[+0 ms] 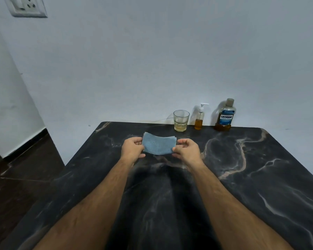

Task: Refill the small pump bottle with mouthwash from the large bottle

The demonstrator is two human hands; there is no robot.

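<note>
A small clear pump bottle [199,118] with a white pump stands at the table's far edge, amber liquid filling its lower part. To its right is the large mouthwash bottle [224,115] with a blue label, capped, with a little amber liquid at its base. My left hand [132,148] and my right hand [185,149] each pinch one end of a folded blue cloth [159,144], held just above the table's middle, well in front of both bottles.
A drinking glass [181,120] with a little pale liquid stands left of the pump bottle. The black marble table [260,177] butts against a white wall. A dark floor drops away on the left. A wall socket [26,6] is at top left.
</note>
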